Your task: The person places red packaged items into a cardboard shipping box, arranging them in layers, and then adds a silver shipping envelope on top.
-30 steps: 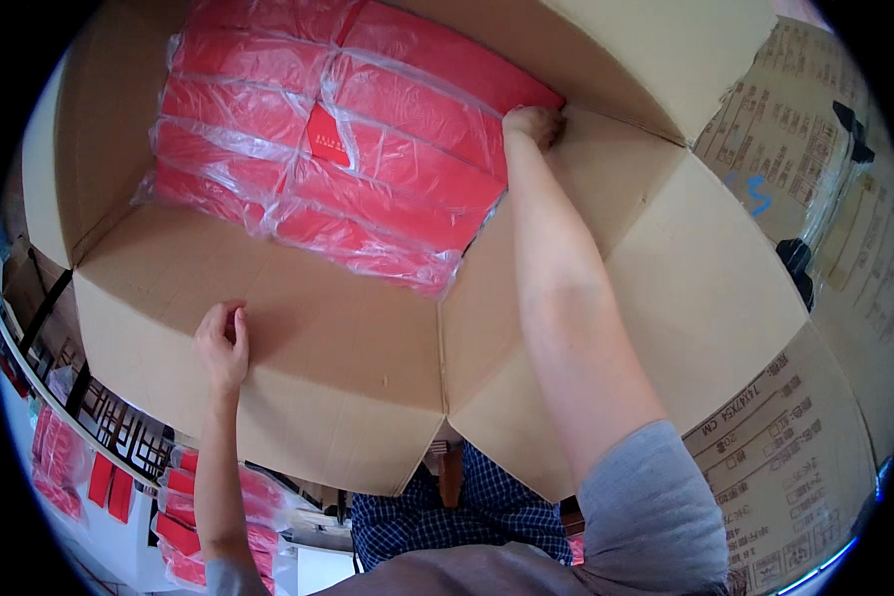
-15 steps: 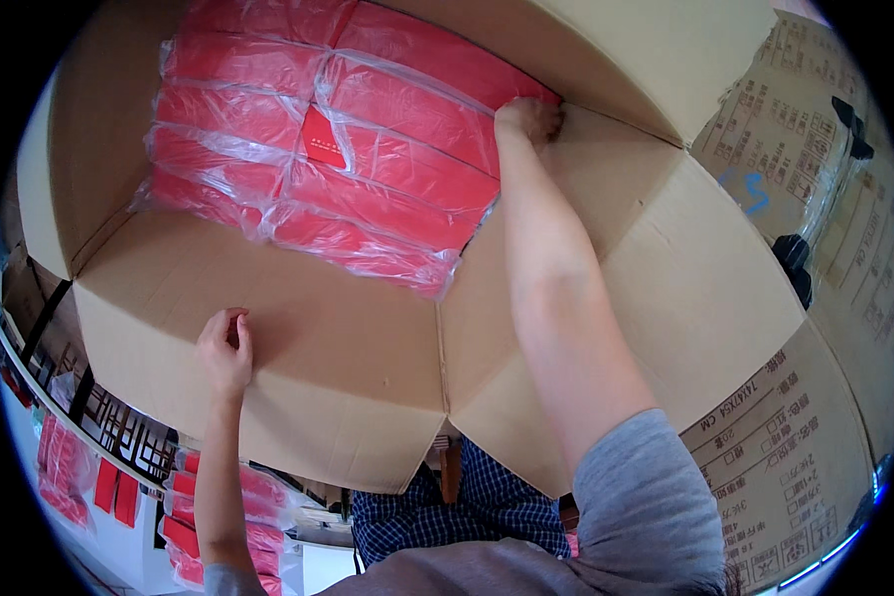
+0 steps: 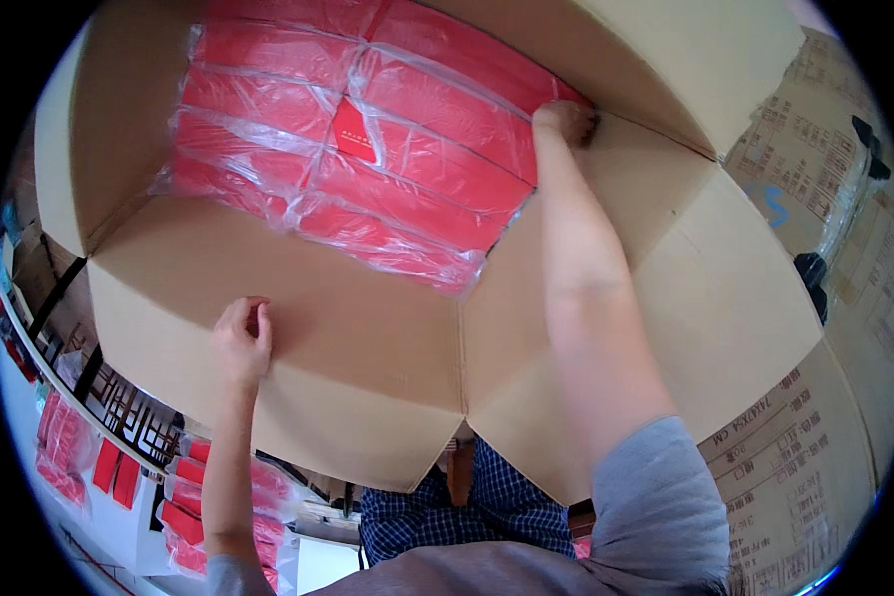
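Note:
A large open brown carton (image 3: 368, 328) holds several long red boxes (image 3: 432, 164), laid in two columns under clear, crinkled plastic film (image 3: 313, 189). A small red card-like piece (image 3: 356, 132) with gold print shows near their middle. My right hand (image 3: 566, 121) reaches into the far right corner, at the end of the red boxes and beside the carton wall. Its fingertips point down and are mostly hidden, so their grip does not show. My left hand (image 3: 243, 338) hovers over the near flap, loosely closed, with nothing visible in it.
The carton's flaps (image 3: 705, 288) spread outward around it. Printed brown cartons (image 3: 785, 467) stand on the right, with black straps and clear tape. At lower left are a dark lattice panel (image 3: 134, 417) and more plastic-wrapped red boxes (image 3: 184, 521).
The whole view has shifted, so carton and hands appear slightly farther right. My right hand stays in the far right corner; my left hand keeps its curled shape over the near flap.

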A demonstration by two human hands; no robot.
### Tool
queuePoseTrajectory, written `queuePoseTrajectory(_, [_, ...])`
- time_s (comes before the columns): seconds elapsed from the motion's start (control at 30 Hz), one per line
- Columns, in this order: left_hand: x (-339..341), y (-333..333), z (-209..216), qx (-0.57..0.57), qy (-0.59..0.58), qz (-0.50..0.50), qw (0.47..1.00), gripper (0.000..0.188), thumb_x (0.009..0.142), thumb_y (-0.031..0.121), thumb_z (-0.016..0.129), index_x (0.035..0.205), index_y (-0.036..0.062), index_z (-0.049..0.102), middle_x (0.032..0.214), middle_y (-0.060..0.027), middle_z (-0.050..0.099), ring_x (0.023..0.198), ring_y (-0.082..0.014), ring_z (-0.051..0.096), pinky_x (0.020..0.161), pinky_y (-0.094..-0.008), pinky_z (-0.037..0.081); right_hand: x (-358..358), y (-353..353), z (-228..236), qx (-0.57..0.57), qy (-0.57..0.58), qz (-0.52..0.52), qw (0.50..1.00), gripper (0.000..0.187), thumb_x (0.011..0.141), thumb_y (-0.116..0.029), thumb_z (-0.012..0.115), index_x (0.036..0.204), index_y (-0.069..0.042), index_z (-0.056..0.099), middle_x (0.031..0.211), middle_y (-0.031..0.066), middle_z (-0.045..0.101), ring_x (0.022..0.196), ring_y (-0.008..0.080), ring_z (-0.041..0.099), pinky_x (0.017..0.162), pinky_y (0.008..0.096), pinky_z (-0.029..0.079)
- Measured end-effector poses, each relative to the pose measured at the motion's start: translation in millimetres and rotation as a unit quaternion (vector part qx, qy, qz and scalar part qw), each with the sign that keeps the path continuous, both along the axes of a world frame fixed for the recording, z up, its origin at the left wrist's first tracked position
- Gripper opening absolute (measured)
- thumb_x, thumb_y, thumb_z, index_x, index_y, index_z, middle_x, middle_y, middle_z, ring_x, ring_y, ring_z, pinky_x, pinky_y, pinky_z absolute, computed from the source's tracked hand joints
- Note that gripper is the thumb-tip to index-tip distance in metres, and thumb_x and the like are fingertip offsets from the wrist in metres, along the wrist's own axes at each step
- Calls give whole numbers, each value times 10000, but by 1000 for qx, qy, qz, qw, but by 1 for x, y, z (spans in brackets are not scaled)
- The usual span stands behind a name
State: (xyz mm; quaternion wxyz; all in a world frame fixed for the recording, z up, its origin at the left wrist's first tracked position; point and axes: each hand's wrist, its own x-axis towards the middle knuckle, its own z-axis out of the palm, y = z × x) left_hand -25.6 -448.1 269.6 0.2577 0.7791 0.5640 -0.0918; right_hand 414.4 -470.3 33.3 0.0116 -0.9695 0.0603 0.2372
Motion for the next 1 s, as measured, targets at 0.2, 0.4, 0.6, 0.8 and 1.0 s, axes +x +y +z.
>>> queuePoseTrajectory(0.2, [3, -1, 0, -9, 9, 10, 1000, 74, 826, 105, 579, 821, 54, 632, 700, -87, 595, 602, -206, 596, 565, -308, 473, 18, -9, -12, 42, 90, 37, 994, 373, 863, -139, 464, 1141, 110, 482, 1134, 245, 563, 1028, 350, 589, 872, 405, 490])
queuePoseTrajectory(0.4, [-3, -3, -4, 19, -7, -1, 1000, 78, 824, 109, 576, 817, 55, 632, 691, -90, 591, 589, -208, 592, 560, -310, 473, -10, -3, -23, 6, -90, 37, 995, 401, 848, -139, 484, 1134, 140, 461, 1152, 250, 492, 1054, 351, 511, 961, 403, 407])
queuePoseTrajectory(0.6, [-5, -3, -5, -3, -1, 16, 1000, 79, 823, 110, 577, 807, 50, 626, 676, -95, 585, 584, -222, 589, 556, -320, 468, 14, -17, -24, 115, 26, 21, 993, 324, 831, -166, 514, 1008, 96, 588, 1058, 292, 594, 980, 362, 611, 840, 430, 497])
queuePoseTrajectory(0.8, [1, -1, -5, 24, -17, -22, 999, 79, 821, 106, 577, 791, 46, 617, 677, -99, 586, 598, -234, 585, 562, -330, 462, 23, -22, -50, 123, -44, -41, 991, 324, 847, -273, 547, 932, 27, 635, 955, 222, 658, 886, 316, 661, 764, 416, 539])
queuePoseTrajectory(1.0, [0, -2, 2, 2, -1, -2, 1000, 74, 823, 103, 576, 794, 49, 618, 684, -94, 595, 613, -224, 592, 577, -328, 471, 39, -28, -38, 345, 292, -309, 837, 242, 837, -317, 653, 872, -82, 608, 760, 87, 625, 568, 198, 604, 508, 306, 529])
